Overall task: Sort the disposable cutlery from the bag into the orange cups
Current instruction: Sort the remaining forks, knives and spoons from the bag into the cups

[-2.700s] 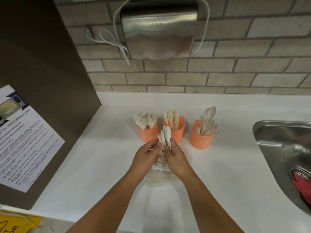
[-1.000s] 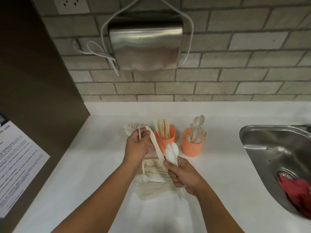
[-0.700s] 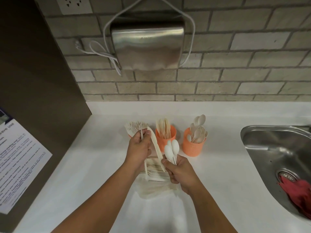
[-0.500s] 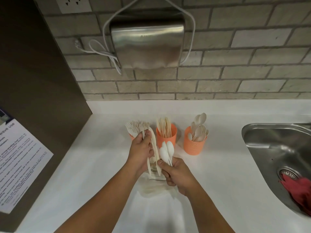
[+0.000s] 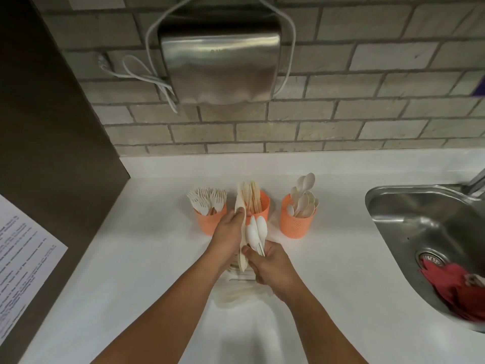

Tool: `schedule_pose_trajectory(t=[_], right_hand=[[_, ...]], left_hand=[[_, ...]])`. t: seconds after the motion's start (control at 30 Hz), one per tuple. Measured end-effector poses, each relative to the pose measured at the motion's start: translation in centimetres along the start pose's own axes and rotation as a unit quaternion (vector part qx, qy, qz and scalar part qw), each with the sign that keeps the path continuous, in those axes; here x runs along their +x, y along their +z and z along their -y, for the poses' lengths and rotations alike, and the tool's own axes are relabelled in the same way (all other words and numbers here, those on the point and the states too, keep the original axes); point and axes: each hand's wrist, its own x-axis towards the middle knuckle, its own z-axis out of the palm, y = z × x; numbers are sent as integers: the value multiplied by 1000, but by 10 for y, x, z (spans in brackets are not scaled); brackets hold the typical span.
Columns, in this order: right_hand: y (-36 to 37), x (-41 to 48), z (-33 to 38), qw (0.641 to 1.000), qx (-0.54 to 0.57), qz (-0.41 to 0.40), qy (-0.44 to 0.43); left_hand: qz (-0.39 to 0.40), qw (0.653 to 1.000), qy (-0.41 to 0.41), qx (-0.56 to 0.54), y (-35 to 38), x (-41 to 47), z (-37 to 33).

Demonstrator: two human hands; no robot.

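Since half a second back, the left hand [image 5: 229, 233] has slid from the fork cup [image 5: 208, 223] toward the middle cup [image 5: 262, 210], and its knife [image 5: 239, 203] now points up just in front of that cup's rim; the fingers are curled round the knife near its middle; the right hand [image 5: 274, 264] is closed round the stems of a few white spoons [image 5: 256, 231], whose bowls stick up between the two hands; the bag [image 5: 236, 294] lies on the white counter [image 5: 131, 258] under both hands, with more cutlery showing at its mouth; forks fill the left cup, knives the middle one, spoons the spoon cup [image 5: 296, 224] on the right; the step now looks like dropping the knife in with the other knives; to do it well, the left hand should lift the knife over the rim, tip the handle down and let go only once it is inside, without bumping the light cup; the spoons should then go to the right cup and not get mixed
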Motion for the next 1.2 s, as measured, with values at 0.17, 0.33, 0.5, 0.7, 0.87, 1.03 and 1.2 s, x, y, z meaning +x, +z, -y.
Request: schedule_pose_trajectory(t=[0.17, 0.33, 0.5, 0.7, 0.87, 1.03, 1.2], right_hand=[[-5, 7, 7, 995, -81, -40, -33], [-14, 10, 16, 998, -16, -43, -36], [-26, 15, 25, 998, -5, -46, -37], [-38, 18, 32, 996, -4, -77, -39], [-54, 16, 39, 993, -3, -103, -50], [-66, 18, 45, 991, -35, -118, -47], [-67, 17, 44, 990, -64, -120, -49]], left_hand=[[40, 997, 16, 61, 4, 13, -16], [72, 986, 63, 140, -5, 32, -33], [93, 970, 109, 195, -10, 45, -49], [78, 968, 122, 206, -13, 58, -74], [31, 960, 166, 222, -15, 71, -96], [17, 915, 236, 325, -10, 81, -105], [-9, 902, 286, 322, -4, 91, -103]])
